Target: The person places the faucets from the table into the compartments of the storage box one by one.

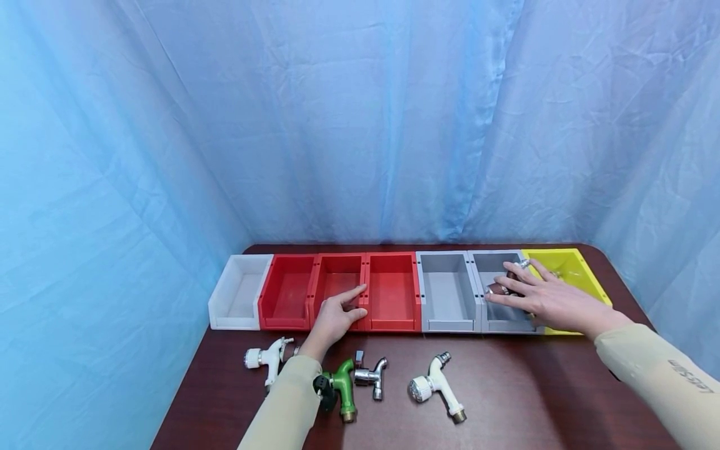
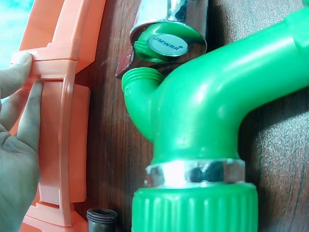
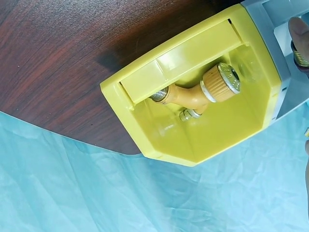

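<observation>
My right hand (image 1: 542, 300) is over the right grey bin (image 1: 500, 326), its fingers spread about a brown tap (image 1: 497, 289) with a silvery spout. In the right wrist view, the thumb (image 3: 300, 35) lies against the tap's threaded end (image 3: 301, 59); the rest is mostly cut off. My left hand (image 1: 335, 317) is at the front of the red bins (image 1: 392, 290), thumb and forefinger extended near the divider, holding no tap. Close below the left wrist lie a green tap (image 2: 198, 116) and a chrome tap (image 2: 169, 36).
A yellow bin (image 3: 217, 135) at the right end holds an orange tap (image 3: 188, 96). Leftmost stands a white bin (image 1: 233, 322). On the dark wooden table (image 1: 506, 400) lie a white tap (image 1: 441, 384) and another white tap (image 1: 272, 357), partly behind the left arm. Blue curtains (image 1: 360, 125) surround the table.
</observation>
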Demonstrator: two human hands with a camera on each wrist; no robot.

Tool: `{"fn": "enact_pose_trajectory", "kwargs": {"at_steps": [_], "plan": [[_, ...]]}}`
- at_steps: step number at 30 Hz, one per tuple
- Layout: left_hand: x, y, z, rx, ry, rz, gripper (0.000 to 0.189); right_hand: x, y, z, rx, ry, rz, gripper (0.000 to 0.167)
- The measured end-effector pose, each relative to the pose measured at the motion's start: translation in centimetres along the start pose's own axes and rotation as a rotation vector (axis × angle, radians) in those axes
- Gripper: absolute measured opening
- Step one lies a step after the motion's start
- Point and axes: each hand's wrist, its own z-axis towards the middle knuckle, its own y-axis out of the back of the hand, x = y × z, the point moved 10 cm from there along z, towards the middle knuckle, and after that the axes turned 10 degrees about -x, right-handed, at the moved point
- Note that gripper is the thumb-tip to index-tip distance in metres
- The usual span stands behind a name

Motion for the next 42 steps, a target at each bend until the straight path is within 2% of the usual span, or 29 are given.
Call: {"fn": "enact_pose_trajectory", "kwargs": {"at_steps": [6, 21, 42], "plan": [[-0.1, -0.1, 0.0, 0.006, -0.018, 0.002, 0.059, -0.5, -0.7, -0.1, 0.036, -0.034, -0.002, 0.105], [-0.1, -0.1, 0.0, 0.004, -0.034, -0.015, 0.059, -1.1, -1.5, 0.1, 0.034, -0.038, -0.008, 0.102], [-0.3, 0.1, 0.0, 0.002, -0.033, 0.000, 0.059, -1.4, -2.3, 0.0, 0.057, -0.043, 0.021, 0.111]]}}
